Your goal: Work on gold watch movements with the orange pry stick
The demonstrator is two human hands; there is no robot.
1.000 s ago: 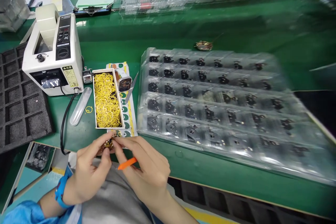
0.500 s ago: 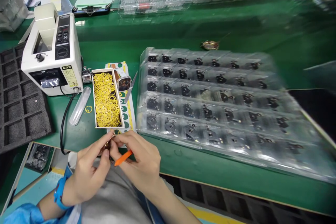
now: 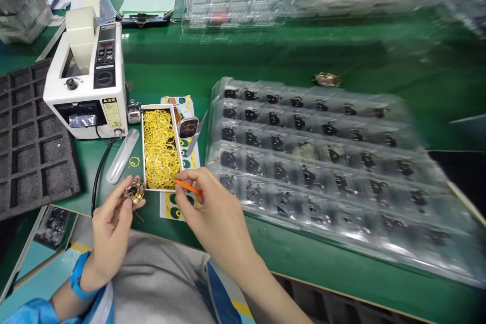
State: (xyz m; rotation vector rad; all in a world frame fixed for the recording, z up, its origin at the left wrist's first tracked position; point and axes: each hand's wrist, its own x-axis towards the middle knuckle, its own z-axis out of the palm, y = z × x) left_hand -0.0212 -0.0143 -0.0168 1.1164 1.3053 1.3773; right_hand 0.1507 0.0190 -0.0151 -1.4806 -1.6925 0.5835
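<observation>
Between the thumb and fingers of my left hand (image 3: pixel 114 228) is a small round copper-coloured part (image 3: pixel 134 191) with a dark centre and a thin wire hanging below it. My right hand (image 3: pixel 212 217) grips an orange pointed stick (image 3: pixel 189 187). The stick's tip reaches over the lower right corner of a white box (image 3: pixel 144 157) full of thin yellow rings (image 3: pixel 161 147). One loose yellow ring (image 3: pixel 134 161) lies on the green table left of the box. Beneath the box sits a sheet with dark green cut-out shapes (image 3: pixel 175 212). A blue wristband (image 3: pixel 78 276) circles my left wrist.
A white tape dispenser (image 3: pixel 110 88) and a black foam tray (image 3: pixel 36 142) stand left. To the right lies a clear tray (image 3: pixel 246 172) of dark parts, with another copper part (image 3: pixel 327 79) behind it. Beside the box are a smartwatch (image 3: pixel 188 127), tweezers (image 3: pixel 196 134) and a clear plastic strip (image 3: pixel 122 157).
My hands have separated. The left one has moved left with the round part, while the right has carried the orange stick up to the box of rings. The view has shifted slightly.
</observation>
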